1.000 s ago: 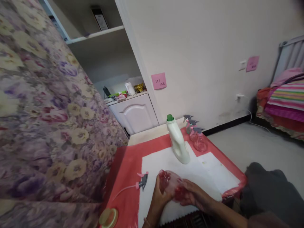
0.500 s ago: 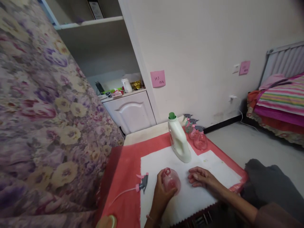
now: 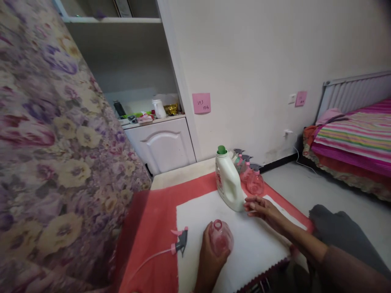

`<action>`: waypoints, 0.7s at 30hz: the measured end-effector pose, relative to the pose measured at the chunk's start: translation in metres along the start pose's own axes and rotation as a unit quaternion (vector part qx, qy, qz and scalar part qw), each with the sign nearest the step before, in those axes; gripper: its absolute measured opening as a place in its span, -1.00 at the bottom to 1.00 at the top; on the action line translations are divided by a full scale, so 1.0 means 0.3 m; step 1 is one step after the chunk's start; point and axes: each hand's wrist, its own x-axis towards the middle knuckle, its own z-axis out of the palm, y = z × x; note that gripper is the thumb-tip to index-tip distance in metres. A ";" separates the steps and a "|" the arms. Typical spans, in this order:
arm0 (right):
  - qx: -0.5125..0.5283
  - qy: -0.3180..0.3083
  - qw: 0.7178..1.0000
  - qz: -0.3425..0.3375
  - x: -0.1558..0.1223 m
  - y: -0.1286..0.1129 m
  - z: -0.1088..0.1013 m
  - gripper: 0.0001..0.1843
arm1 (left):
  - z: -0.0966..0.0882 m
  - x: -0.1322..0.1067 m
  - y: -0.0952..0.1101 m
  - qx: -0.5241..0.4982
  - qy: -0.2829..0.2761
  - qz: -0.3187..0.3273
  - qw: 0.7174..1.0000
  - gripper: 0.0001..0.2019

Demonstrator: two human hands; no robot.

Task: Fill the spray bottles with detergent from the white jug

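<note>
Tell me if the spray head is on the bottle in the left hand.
No: the spray head lies loose beside the bottle, whose neck is open.

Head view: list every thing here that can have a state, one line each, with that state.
pink spray bottle: upright, top off, mouth open, gripped by the left hand
trigger head: detached, lying beside that bottle, tube trailing
white detergent bottle: upright, green cap on
right hand: open, holding nothing, fingertips at the detergent bottle's base
far spray bottles: upright, trigger heads on
cabinet door: shut
</note>
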 end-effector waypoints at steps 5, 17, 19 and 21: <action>-0.050 0.049 0.995 -0.069 0.060 -0.081 0.047 -0.49 | 0.001 -0.010 -0.010 0.025 0.004 0.014 1.000 -0.19; -0.086 0.036 0.990 -0.107 0.237 -0.010 0.045 -0.48 | 0.002 -0.028 0.034 -0.049 0.014 0.005 0.999 -0.19; -0.087 0.022 0.990 -0.108 0.251 -0.015 0.064 -0.48 | 0.002 -0.031 0.039 -0.062 0.031 0.003 0.998 -0.19; -0.088 0.008 0.990 -0.107 0.262 -0.020 0.079 -0.48 | 0.001 -0.033 0.044 -0.062 0.031 0.000 0.998 -0.19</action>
